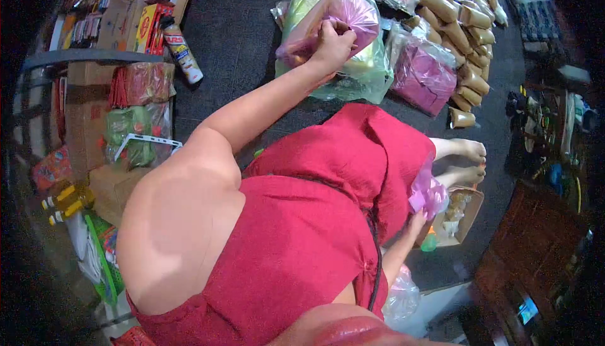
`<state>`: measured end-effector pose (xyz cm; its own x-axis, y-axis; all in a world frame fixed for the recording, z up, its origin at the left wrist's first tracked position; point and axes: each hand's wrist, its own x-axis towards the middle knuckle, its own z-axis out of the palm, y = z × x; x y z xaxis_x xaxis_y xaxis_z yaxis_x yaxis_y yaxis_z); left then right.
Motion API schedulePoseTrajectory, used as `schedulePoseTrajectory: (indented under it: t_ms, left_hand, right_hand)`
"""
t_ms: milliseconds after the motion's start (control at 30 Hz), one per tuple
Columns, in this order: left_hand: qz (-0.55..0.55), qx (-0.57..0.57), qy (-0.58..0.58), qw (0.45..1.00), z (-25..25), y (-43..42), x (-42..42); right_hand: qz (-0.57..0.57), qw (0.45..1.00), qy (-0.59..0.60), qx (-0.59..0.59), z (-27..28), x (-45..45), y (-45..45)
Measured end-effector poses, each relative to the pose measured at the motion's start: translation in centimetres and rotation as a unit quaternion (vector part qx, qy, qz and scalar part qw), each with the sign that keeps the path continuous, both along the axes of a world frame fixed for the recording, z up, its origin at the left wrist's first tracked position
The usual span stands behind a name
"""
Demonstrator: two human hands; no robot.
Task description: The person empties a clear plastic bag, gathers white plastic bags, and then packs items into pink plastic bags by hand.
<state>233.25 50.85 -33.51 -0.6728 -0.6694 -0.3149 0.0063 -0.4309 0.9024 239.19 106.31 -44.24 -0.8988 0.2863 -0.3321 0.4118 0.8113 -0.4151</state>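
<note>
My left hand [334, 46] reaches out with its fingers closed on the gathered plastic of a pink plastic bag [354, 15]. That bag rests on a larger green plastic bag [362, 81], and yellowish contents show dimly through the plastic. Beside my right knee, my right hand [416, 223] is closed around a crumpled pink-purple plastic bag [431, 196]. Just past it stands an open cardboard box [471, 217] with small clear-bagged items and an orange-and-green object [429, 240] at its near edge.
Several brown packets [469, 56] lie heaped at upper right, near a pink package [425, 75] in clear plastic. A spray can [181, 50] lies on the dark floor [217, 24]. Shelves with cartons and goods line the left. A brown wooden piece [535, 245] stands at right.
</note>
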Motion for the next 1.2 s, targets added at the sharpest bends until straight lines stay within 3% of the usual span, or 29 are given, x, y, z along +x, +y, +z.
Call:
schedulePoseTrajectory:
  t_ms: [200, 233, 367, 433, 600, 700, 767, 833, 933, 967, 1000, 1067, 1200]
  left_hand:
    - [-0.029, -0.027, 0.007, 0.999, -0.3, 0.6, -0.5]
    - [-0.036, -0.034, 0.006, 0.999, -0.5, 1.0, -0.6]
    - [-0.078, -0.039, 0.008, 0.996, -0.9, 3.4, -0.6]
    - [-0.099, -0.048, 0.002, 0.994, -0.8, 4.0, -0.6]
    - [-0.147, -0.078, -0.021, 0.986, -0.8, 3.9, -0.4]
    - [-0.122, -0.092, -0.021, 0.988, -1.1, 3.2, -0.1]
    - [-0.118, -0.047, -0.015, 0.992, 0.1, 2.7, 0.1]
    - [-0.097, -0.047, -0.007, 0.994, 0.1, 1.7, 0.1]
    - [-0.033, -0.079, 0.045, 0.995, 0.6, -0.5, -0.4]
    - [-0.044, -0.147, 0.028, 0.988, 0.7, -1.9, -0.6]
    - [-0.051, -0.204, 0.011, 0.978, -1.6, -4.5, -1.3]
    - [-0.037, -0.129, 0.074, 0.988, 0.4, -5.2, -1.1]
    - [-0.057, -0.167, 0.027, 0.984, 2.1, -6.1, -1.0]
  right_hand:
    - [0.102, 0.995, 0.016, 0.017, 5.4, 0.4, -5.3]
    - [0.086, 0.992, -0.062, 0.067, 8.4, 0.4, -7.7]
    - [0.058, 0.994, -0.056, 0.080, 6.9, 0.7, -6.9]
    - [0.102, 0.993, 0.044, 0.045, 3.6, 0.9, -3.7]
    - [0.081, 0.992, 0.081, 0.049, 5.6, 1.2, -6.6]
    - [0.033, 0.997, -0.054, 0.047, 7.5, 1.3, -7.4]
    - [0.020, 0.997, -0.073, 0.034, 8.4, 1.1, -6.9]
    - [0.041, 0.995, 0.071, -0.059, 8.7, 1.4, -6.3]
    - [-0.023, 0.974, 0.174, -0.142, 10.0, 1.5, -6.5]
    - [-0.022, 0.958, 0.212, -0.190, 10.9, 1.5, -7.0]
    - [-0.039, 0.965, 0.195, -0.170, 11.3, 1.3, -7.0]
    - [-0.020, 0.960, 0.213, -0.182, 12.4, 1.3, -7.9]
    - [-0.033, 0.954, 0.185, -0.235, 13.1, 0.9, -8.6]
